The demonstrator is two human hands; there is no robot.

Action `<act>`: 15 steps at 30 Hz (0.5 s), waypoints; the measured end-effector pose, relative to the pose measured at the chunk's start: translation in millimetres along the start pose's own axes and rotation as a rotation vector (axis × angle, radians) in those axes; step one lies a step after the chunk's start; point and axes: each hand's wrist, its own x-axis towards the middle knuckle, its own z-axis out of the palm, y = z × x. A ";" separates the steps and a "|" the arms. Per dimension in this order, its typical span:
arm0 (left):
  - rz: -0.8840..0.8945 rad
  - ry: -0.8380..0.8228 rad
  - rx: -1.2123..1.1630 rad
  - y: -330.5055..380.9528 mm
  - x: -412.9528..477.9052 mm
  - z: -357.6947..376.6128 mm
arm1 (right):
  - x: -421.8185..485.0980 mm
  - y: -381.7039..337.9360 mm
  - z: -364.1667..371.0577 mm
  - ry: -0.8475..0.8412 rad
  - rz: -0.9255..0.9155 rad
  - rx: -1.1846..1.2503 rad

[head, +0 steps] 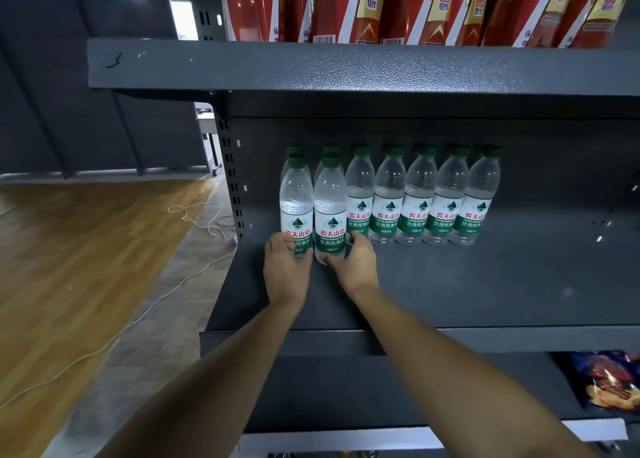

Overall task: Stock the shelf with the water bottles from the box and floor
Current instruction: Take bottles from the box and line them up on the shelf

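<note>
Grey metal shelf (485, 284), seen from my head camera: a row of water bottles (420, 197) stands upright against the back panel (554, 180). Two more stand in front at its left end, side by side. My left hand (285, 267) grips the front left bottle (296, 208) low down, and my right hand (358, 267) grips the front right bottle (330, 215). Red and gold packs (408, 7) line the shelf above. A white cable (194, 211) lies on the wooden floor (86, 249).

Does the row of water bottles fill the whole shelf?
No, the water bottles stand toward the back, leaving the shelf bare in front and to the right.
</note>
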 end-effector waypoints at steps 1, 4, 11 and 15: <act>0.006 0.025 0.033 0.9 1.4 -1.2 | -0.4 -0.3 -0.1 0.006 -0.002 0.003; -0.011 0.045 0.085 1.9 4.2 -3.4 | 1.0 -3.6 2.3 0.013 -0.007 -0.002; -0.048 -0.039 0.052 -1.2 10.2 -1.6 | 2.8 -5.9 8.1 0.049 -0.027 0.000; -0.058 -0.034 0.075 -4.4 16.6 -1.8 | 5.5 -4.9 11.6 0.063 -0.026 0.007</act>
